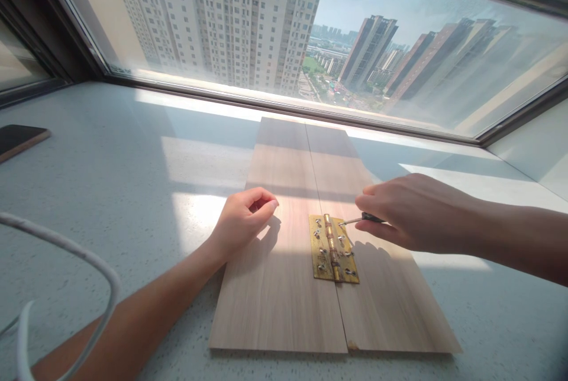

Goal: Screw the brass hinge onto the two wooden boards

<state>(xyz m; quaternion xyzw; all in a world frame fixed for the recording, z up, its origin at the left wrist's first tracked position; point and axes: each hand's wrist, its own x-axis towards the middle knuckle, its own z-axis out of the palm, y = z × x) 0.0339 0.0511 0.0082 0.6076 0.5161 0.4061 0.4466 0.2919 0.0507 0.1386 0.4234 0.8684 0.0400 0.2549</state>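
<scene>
Two pale wooden boards lie side by side, the left board (275, 310) and the right board (390, 310) meeting at a narrow seam. A brass butt hinge (329, 254) spans that seam, with several screws standing in its holes at varied tilts. My right hand (408, 212) is closed around the dark handle of a screwdriver (370, 218); its tip meets a screw (342, 224) at the upper right of the hinge. Over the left board my left hand (248, 218) is curled, thumb and forefinger pinched together. Whether anything is between those fingertips I cannot make out.
The boards rest on a speckled white windowsill (110, 203) below a large window (248, 32). A dark phone-like slab (20, 139) lies at the far left. A white cable (95, 262) loops across the lower left, in front of my left forearm.
</scene>
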